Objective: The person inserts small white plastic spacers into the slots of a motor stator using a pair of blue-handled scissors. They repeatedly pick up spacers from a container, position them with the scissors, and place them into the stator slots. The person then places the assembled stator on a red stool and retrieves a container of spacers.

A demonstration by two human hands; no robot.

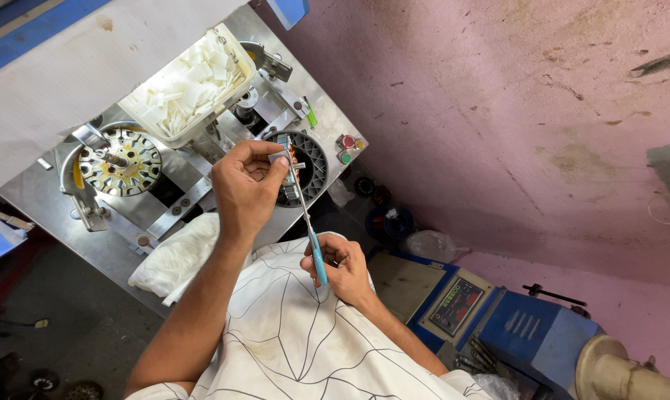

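Note:
My left hand point(247, 185) is raised over a black round stator point(312, 159) set in a steel machine table point(327, 111). Its fingertips pinch a small grey and copper piece point(284, 157) at the stator's rim. My right hand point(344, 270), close to my white patterned shirt, grips the blue handle of a thin metal tool point(318, 261). The tool's shaft runs up to the piece under my left fingers.
A clear tub of white paper slips point(194, 81) sits at the table's back. A round slotted metal core point(120, 161) lies to the left. Red and green buttons point(346, 147) are at the table's right edge. A white bag point(175, 259) and a blue control box point(461, 304) are nearby.

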